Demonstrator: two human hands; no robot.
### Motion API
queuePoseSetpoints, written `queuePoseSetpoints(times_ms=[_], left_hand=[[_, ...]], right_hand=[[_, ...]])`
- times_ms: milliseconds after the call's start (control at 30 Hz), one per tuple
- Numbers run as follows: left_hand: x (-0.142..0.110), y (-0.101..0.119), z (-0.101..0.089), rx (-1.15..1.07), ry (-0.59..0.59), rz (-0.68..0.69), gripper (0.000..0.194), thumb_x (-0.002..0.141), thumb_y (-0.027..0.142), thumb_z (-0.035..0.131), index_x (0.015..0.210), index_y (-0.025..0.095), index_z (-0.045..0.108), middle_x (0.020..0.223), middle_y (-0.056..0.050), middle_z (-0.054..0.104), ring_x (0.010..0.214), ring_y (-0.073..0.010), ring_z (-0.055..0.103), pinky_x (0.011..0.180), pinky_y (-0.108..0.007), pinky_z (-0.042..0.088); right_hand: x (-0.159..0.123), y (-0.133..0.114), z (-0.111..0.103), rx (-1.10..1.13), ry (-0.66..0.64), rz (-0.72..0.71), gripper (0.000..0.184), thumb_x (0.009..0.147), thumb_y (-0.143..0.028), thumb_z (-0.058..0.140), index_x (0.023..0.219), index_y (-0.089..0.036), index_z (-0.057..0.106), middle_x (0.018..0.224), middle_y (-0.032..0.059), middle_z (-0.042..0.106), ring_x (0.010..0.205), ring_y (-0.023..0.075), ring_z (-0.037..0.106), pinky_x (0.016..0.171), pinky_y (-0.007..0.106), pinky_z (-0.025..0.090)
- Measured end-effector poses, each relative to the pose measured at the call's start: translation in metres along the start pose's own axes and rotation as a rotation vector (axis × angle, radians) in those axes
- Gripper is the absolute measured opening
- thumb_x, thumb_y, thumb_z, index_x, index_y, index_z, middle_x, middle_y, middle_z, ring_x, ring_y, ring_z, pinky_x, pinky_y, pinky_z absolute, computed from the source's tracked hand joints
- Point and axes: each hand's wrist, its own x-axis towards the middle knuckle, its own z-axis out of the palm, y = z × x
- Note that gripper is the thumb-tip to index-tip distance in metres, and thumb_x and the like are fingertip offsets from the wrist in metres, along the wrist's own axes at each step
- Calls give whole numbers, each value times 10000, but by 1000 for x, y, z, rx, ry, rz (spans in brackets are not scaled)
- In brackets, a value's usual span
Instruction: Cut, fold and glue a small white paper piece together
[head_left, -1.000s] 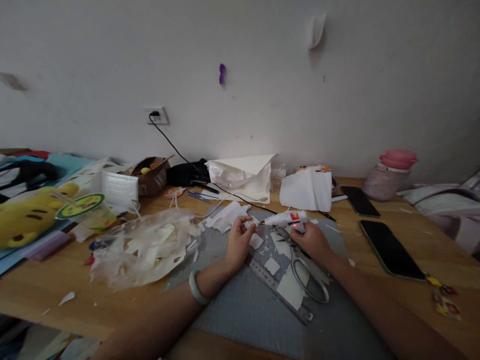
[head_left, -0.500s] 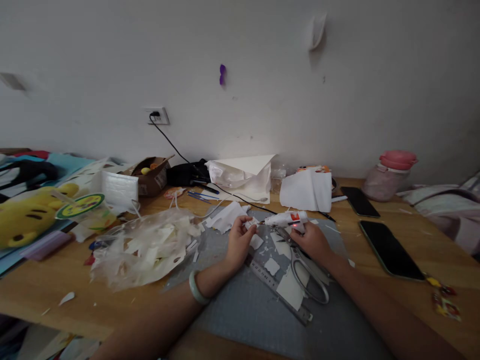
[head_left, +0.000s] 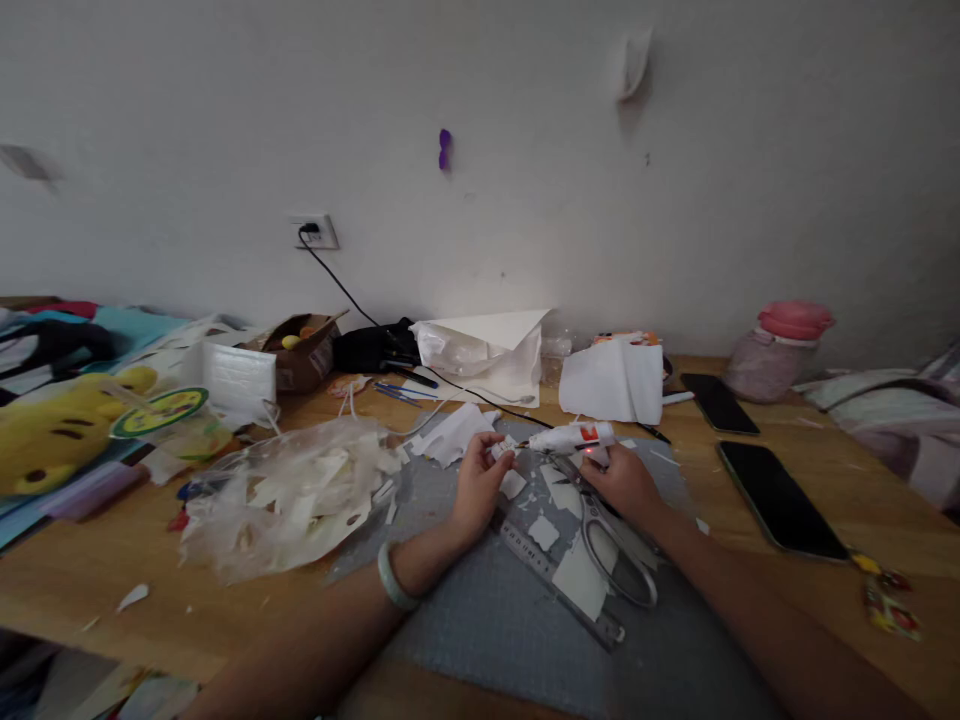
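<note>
My left hand (head_left: 478, 485) pinches a small white paper piece (head_left: 502, 449) just above the grey cutting mat (head_left: 495, 610). My right hand (head_left: 621, 480) grips a white hot glue gun (head_left: 571, 437) whose nozzle points left and touches or nearly touches that paper piece. A small red light glows on the gun near my fingers. Its black cord (head_left: 480, 396) runs back to a wall socket (head_left: 315, 231). Scissors (head_left: 611, 540) and a metal ruler (head_left: 559, 585) lie on the mat under my hands, among small white paper scraps (head_left: 544, 531).
A clear plastic bag of paper offcuts (head_left: 289, 495) lies left of the mat. Two black phones (head_left: 780, 497) rest on the right, a pink-lidded jar (head_left: 776, 350) behind them. White folded paper (head_left: 613, 380), a cardboard box (head_left: 304, 350) and a yellow plush toy (head_left: 56, 430) line the back and left.
The glue gun's nozzle has closed in slightly on the paper piece in my left hand. Otherwise both hands stay in place.
</note>
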Motion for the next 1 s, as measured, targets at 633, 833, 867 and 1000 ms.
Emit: queuePoseSetpoints(times_ms=[633,833,867,1000], left_hand=[[0,-1,1,-17,29,8,268,637,224,620,866,189,484,626,73,468,522,-90,487,527,-215,389],[0,-2,0,7,17,15,268,650,222,620,882,188,490,627,71,468,516,-87,476,514,-210,383],[0,-3,0,11,18,16,269,650,218,619,884,186,490,626,71,466,511,-85,469,516,-211,384],[-1,-2,1,-16,4,8,273,644,226,620,878,191,482,725,47,517,531,-83,493,518,-218,397]], right_hand=[[0,0,1,11,-4,13,200,715,-325,485,799,-184,599,668,57,647,599,192,568,533,253,352],[0,1,1,13,3,8,207,714,-329,485,802,-181,600,677,63,651,613,200,580,539,255,358],[0,1,1,13,-2,9,207,713,-328,486,801,-181,601,678,63,651,617,201,582,541,255,358],[1,1,0,18,-22,10,193,715,-326,493,792,-187,602,689,59,656,622,197,583,542,253,359]])
